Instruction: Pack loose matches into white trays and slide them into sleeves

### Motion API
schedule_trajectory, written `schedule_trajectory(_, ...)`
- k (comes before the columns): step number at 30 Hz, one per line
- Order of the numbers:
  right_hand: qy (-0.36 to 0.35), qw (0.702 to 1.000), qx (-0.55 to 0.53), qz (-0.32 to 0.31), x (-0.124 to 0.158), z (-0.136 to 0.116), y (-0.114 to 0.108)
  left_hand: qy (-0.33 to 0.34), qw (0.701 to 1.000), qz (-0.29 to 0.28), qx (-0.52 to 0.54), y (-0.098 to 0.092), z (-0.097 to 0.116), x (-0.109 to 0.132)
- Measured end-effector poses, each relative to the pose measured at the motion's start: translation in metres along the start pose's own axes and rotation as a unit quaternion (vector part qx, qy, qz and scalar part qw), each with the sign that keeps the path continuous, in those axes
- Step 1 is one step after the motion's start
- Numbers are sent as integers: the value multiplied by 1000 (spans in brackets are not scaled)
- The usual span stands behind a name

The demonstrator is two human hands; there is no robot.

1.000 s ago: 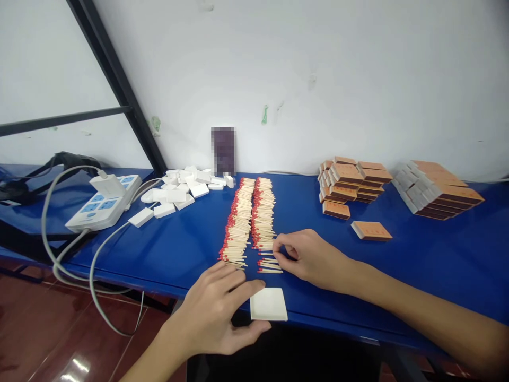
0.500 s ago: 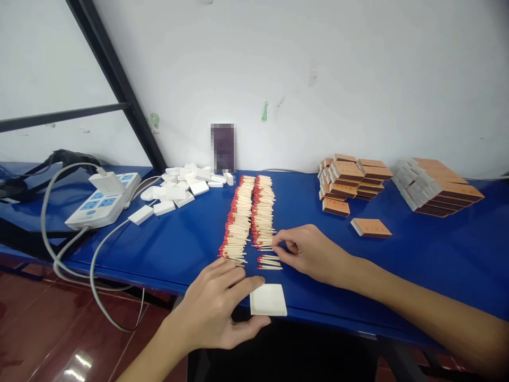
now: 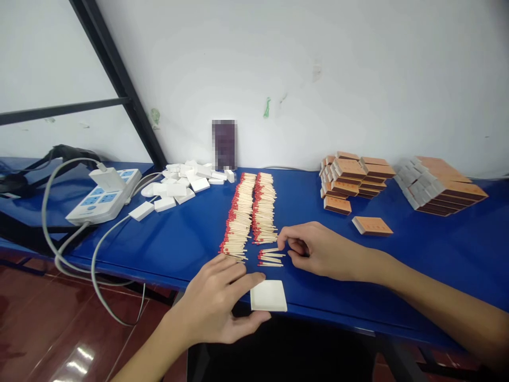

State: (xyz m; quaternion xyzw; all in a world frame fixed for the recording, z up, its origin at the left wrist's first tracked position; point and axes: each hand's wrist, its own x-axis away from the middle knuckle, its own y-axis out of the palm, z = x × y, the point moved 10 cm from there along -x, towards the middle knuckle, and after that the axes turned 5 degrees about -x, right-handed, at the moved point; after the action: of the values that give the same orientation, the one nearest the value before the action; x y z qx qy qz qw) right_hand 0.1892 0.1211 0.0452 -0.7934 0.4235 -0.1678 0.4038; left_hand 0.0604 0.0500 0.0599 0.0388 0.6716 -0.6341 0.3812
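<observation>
Two long rows of red-tipped matches (image 3: 252, 212) run down the middle of the blue table (image 3: 178, 239). A small separate bunch of matches (image 3: 270, 258) lies at the near end of the right row. My right hand (image 3: 318, 249) rests beside that bunch, fingers curled, thumb and forefinger touching its wooden ends. My left hand (image 3: 217, 305) holds a white empty inner matchbox tray (image 3: 268, 295) at the table's front edge, fingertips on its left side and thumb under it.
A heap of white inner trays (image 3: 183, 183) lies at the back left, near a white power strip (image 3: 103, 196) with grey cables. Stacks of orange matchbox sleeves (image 3: 350, 178) and more stacks (image 3: 441, 185) sit at the right; one single box (image 3: 371, 226) lies apart.
My right hand has slid slightly right and curled at the small bunch of matches, which now sits a bit apart from the row. My left hand stays on the white tray.
</observation>
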Motion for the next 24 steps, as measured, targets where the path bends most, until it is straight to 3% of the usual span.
schedule_trajectory(9, -27, 998, 14, 50, -4, -6, 2, -6, 1000, -7, 5, 1, -2, 1)
schedule_trajectory(17, -47, 998, 36, 24, -2, -8, 6, -4, 1000, -3, 0, 0, -2, 1)
schedule_trajectory(24, -45, 993, 39, 98, -4, -6, -1, -6, 1000, -2, 0, 0, -1, 1)
